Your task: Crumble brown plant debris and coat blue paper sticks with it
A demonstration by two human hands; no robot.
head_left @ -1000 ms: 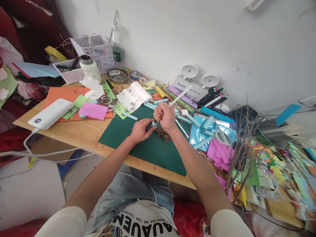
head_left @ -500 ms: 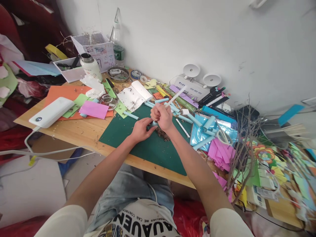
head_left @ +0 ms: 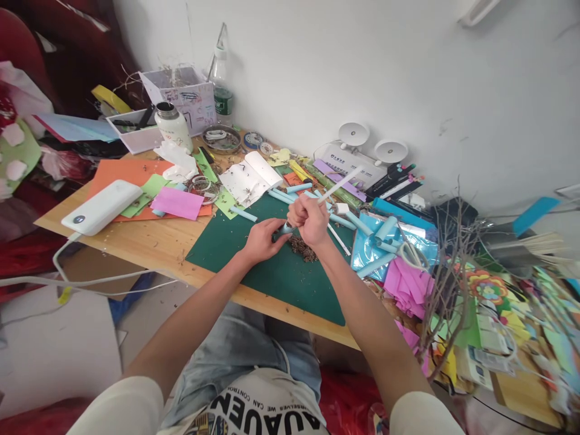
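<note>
My left hand is closed round a short light-blue paper tube, holding it low over the green cutting mat. My right hand makes a fist round a thin white stick, whose long end points up and to the right; its other end is hidden. Just right of the tube, below my right fist, lies a small heap of brown, crumbly dry plant bits. Several more blue tubes lie loose behind and to the right of my hands. Another white stick rests on the mat.
At left are a white power bank with a cable and coloured paper. A white bottle stands open behind them. Scissors, pink crepe paper and upright dry twigs crowd the right side.
My right fist has shifted a little right, away from my left hand, with the white stick still in it. My left hand keeps hold of the tube. The whole view has shifted slightly.
</note>
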